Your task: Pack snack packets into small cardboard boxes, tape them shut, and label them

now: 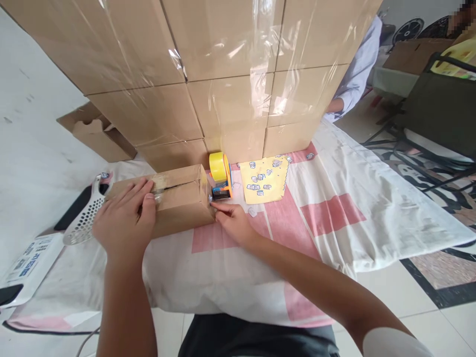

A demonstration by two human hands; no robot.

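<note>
It looks like a packing workplace; whether inside a home cannot be told. Taped cartons (226, 44) stack up beyond the hands (124, 218), a tape dispenser (217, 167) near them, the surface (238, 282) beneath cloth-covered; to their right, a chair (439, 109) stands on patterned floor (431, 267).

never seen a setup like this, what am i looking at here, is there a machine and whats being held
There is no machine: these are a person's own bare hands, seen by a camera worn on the head, looking forward and down. The left hand lies spread on top of a cardboard box. The right hand has its fingers at the box's near right end; whether they pinch anything is too small to tell. Neither hand lifts the box. Beyond that end stands a tape dispenser with a yellow roll. Right of it, a yellow sheet lies on the pink-and-white tablecloth. Stacked boxes rise behind.
</note>
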